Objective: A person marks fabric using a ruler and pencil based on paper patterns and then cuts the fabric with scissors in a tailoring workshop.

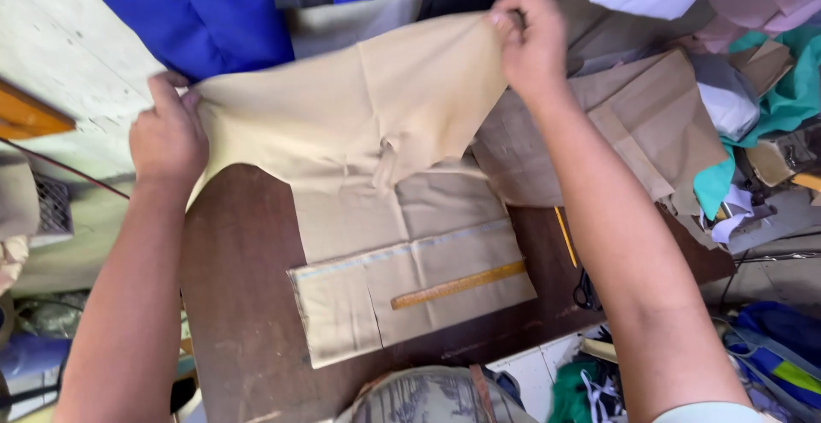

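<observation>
— Beige cloth, is it? Where does it lie?

— Yes, a beige fabric piece [376, 124], lifted and stretched over the far half of the dark wooden table [239, 303]. Its lower part runs down onto flat beige panels [410, 278] spread on that table.

— And the hands?

— The left hand [167, 136] has its fingers clamped on the cloth's left corner, just past the table's left edge. The right hand [530, 42] pinches the top right corner with thumb and fingers closed tight, above the table's far side.

— Anything on the flat panels?

— A wooden ruler [459, 284] lies slantwise on them, near the table's front edge. A yellow pencil [565, 236] rests on the bare wood to the right of it, and below that a dark tool, possibly scissors [587, 290]; it's too shadowed to be sure.

— Beyond the table?

— Blue fabric [197, 12] at the far left, brown paper pattern pieces [650, 124] at the far right, teal cloth [795, 89] further right.
</observation>
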